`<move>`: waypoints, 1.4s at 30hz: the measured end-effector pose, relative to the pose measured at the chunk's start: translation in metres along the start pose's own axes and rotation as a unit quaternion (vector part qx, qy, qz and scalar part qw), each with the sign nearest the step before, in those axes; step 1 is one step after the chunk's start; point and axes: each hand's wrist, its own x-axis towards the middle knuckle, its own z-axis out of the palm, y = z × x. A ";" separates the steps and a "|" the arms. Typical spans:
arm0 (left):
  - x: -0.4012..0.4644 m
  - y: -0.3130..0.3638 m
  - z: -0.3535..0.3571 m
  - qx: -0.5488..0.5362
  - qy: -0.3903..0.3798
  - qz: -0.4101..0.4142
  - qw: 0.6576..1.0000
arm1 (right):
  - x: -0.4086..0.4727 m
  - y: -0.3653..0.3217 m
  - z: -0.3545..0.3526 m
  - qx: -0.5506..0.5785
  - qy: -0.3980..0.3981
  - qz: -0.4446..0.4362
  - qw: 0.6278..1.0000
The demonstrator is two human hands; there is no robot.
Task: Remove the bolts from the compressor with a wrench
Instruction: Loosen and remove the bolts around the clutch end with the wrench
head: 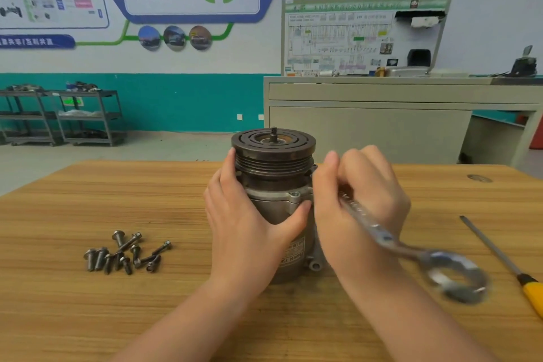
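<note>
On the wooden tabletop (73, 317), near its middle: one compressor (274, 185), standing upright on its end, grey metal body below, dark grooved pulley on top with a short threaded shaft rising from the centre. A printed label runs down the lower body, partly hidden by the left hand. A lug with a hole sits on the upper body rim; another lug shows at the base on the right. Left hand (249, 226): wrapped around the left and front of the compressor, fingers up along the pulley's side, thumb pressed across the body. Right hand (358, 200): fingers curled round the shaft of a wrench (411, 250) just right of the compressor; the far end of the wrench is hidden behind this hand, so whether it sits on a bolt cannot be told. The near ring end of the wrench is blurred and hangs above the tabletop. Left of the compressor, well apart: a loose heap of bolts (126, 253), dark metal, flanged heads, lying at mixed angles and touching one another. Right edge of tabletop: one screwdriver (505, 261), thin steel shaft, yellow and black handle, cut off by the frame. Beyond the tabletop: a grey cabinet (382, 120) bearing a wiring-diagram board (361, 38); metal shelf carts (73, 117) against a teal and white wall with posters.
</note>
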 end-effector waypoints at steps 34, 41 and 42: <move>0.000 0.001 0.000 0.004 -0.004 0.002 1.000 | 0.001 -0.002 0.002 0.012 0.032 -0.005 0.999; 0.001 0.004 -0.001 -0.005 -0.011 -0.004 1.000 | 0.018 0.037 -0.004 0.349 0.032 0.437 0.828; 0.001 0.004 -0.002 -0.005 -0.011 -0.003 1.000 | 0.022 0.044 -0.003 0.408 0.031 0.496 0.766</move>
